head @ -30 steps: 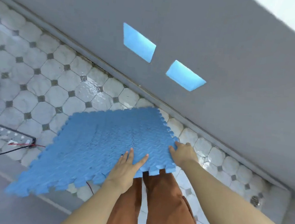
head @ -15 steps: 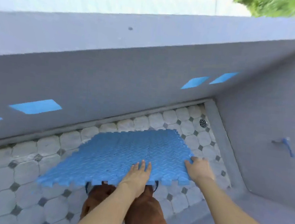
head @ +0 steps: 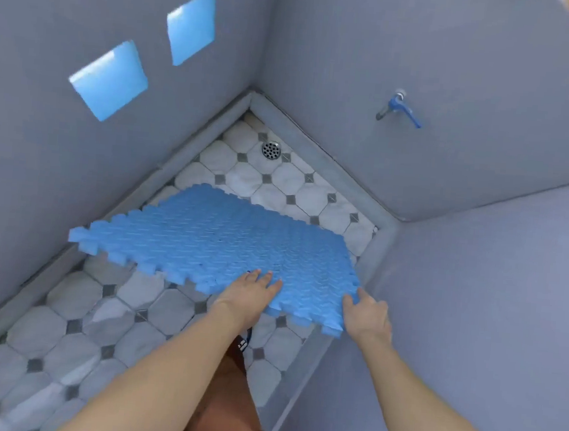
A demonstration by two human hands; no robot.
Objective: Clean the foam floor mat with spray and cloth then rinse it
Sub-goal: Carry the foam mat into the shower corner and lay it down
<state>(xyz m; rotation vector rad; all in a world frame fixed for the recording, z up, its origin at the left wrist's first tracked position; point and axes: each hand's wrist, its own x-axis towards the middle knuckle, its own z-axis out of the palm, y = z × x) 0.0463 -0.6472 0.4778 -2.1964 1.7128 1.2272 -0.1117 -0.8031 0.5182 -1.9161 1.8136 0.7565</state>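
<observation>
Corner of a wash area: grey walls (head: 477,77) bearing two blue squares (head: 111,80), a blue-handled tap (head: 400,108), octagonal tiled floor (head: 71,320) with round drain (head: 271,150), grey raised kerb (head: 336,158).

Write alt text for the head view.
Two hands, left hand and right hand, hold a blue interlocking foam floor mat above a grey-and-white tiled floor, near a round metal drain and blue wall tap.

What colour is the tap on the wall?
The tap is blue with a grey metal spout, seen in the head view.
</observation>
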